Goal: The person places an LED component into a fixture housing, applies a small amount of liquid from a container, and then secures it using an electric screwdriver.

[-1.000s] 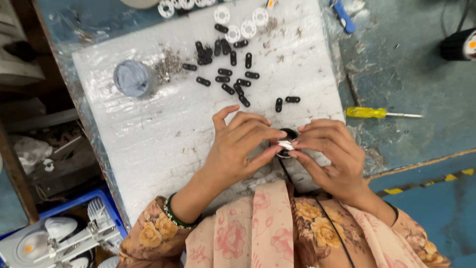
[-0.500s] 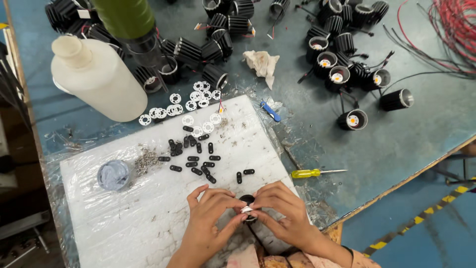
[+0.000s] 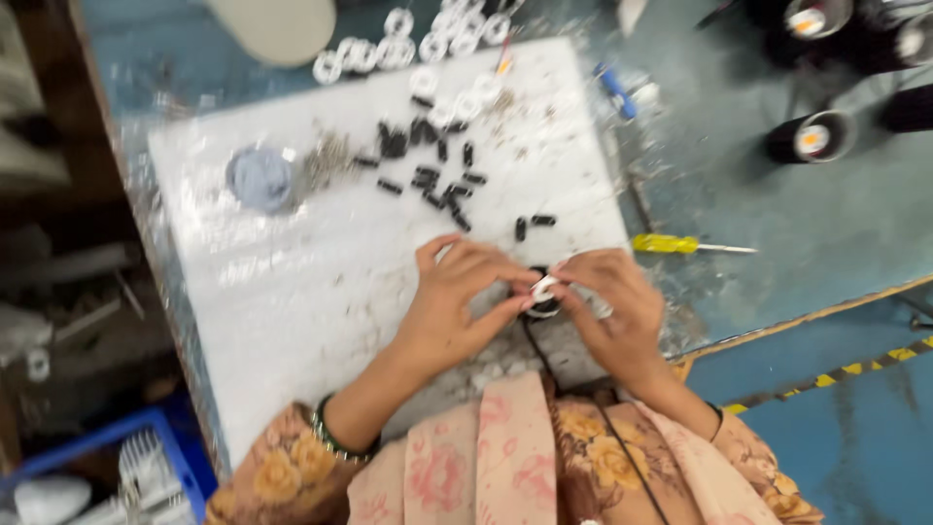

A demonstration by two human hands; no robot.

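A: What have the hands got between them?

B: A small round black fitting [image 3: 541, 295] with a white piece on its top, at the near edge of the white board [image 3: 292, 292]. The left hand [image 3: 457, 301] curls in from the left and its fingertips close on the fitting's left rim. The right hand [image 3: 612, 306] comes in from the right, its thumb and forefinger pinched on the white piece. Both grips are closed tight, fingers meeting over the one part.

A: Which hand is nearer to it?

B: Neither; they meet at it, so the fitting lies right between the fingertips, not off to a side. The picture is blurred, so I cannot tell whether the white piece is seated or only resting on top.

A: Does it have a long axis?

B: Not that I can make out. It looks round and faces up toward the camera. A dark cord seems to run from it back toward the person's body.

A: And farther out?

B: Up the board, well apart from the hands, lies a scatter of small black pieces [image 3: 437, 165], with white rings [image 3: 428, 44] beyond them at the far edge. A yellow-handled screwdriver [image 3: 680, 244] lies on the blue table just right of the board, near the right hand, its shaft pointing away to the right.
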